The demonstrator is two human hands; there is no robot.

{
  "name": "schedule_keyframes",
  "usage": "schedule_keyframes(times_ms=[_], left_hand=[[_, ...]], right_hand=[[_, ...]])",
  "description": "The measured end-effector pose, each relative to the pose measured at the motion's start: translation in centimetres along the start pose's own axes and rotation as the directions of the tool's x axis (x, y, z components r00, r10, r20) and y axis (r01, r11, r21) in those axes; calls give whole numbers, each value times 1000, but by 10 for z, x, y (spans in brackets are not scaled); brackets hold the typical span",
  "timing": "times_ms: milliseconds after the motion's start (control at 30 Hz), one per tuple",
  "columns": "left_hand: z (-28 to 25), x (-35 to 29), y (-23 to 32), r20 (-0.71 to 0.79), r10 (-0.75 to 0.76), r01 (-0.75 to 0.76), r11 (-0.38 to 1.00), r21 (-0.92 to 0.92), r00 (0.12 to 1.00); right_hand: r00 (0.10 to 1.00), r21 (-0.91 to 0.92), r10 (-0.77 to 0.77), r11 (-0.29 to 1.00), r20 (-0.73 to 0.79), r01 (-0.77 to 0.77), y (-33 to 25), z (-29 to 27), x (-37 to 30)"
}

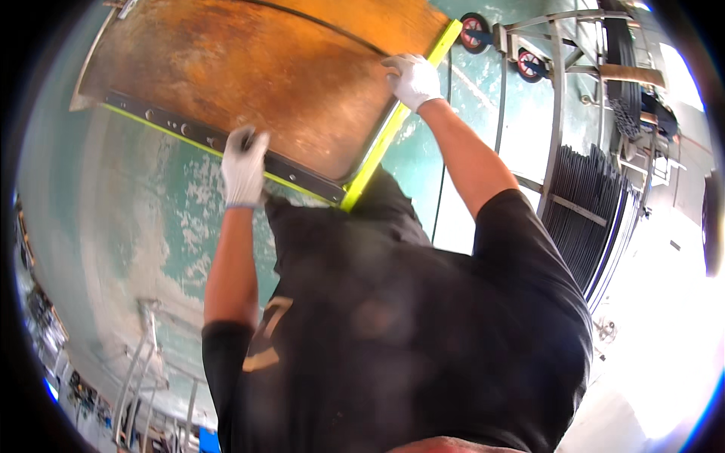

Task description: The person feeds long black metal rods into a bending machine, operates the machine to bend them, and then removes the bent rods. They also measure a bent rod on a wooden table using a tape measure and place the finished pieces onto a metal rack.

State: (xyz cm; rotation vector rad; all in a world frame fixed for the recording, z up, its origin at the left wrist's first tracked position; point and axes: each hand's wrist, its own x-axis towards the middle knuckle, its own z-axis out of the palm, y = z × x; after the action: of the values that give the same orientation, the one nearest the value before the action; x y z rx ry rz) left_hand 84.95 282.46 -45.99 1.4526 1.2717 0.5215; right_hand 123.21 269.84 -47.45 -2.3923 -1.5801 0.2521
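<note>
A brown, worn wooden tabletop (249, 75) lies in front of me, with yellow-green rails (374, 155) along its right and near edges. A black strip with round holes (306, 178) runs inside the near rail. My left hand (244, 174), in a white glove, is over this strip with its fingers curled together; a dark spot shows between them, too blurred to name. At the right edge my gloved right hand (417, 83) has its fingers closed at the end of a thin black strip (332, 26) that crosses the board. Its fingertips are partly hidden.
To the right stands a metal rack cart (557, 90) with red-hubbed wheels (474, 34). Many thin black bars (581, 204) are stacked on it. A metal tube frame (140, 377) stands at lower left on the worn green floor (196, 241).
</note>
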Motion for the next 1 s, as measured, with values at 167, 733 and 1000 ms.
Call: schedule_keyframes(times_ms=[167, 733, 1000], left_hand=[[88, 8, 27, -114, 327, -257, 878, 404, 938], [174, -104, 26, -59, -95, 90, 993, -78, 994], [157, -77, 219, -75, -254, 144, 741, -656, 964]], right_hand=[[887, 89, -457, 888, 68, 451, 17, -7, -42], [906, -60, 248, 968, 344, -243, 40, -22, 52], [752, 762, -571, 631, 329, 146, -46, -189, -14]])
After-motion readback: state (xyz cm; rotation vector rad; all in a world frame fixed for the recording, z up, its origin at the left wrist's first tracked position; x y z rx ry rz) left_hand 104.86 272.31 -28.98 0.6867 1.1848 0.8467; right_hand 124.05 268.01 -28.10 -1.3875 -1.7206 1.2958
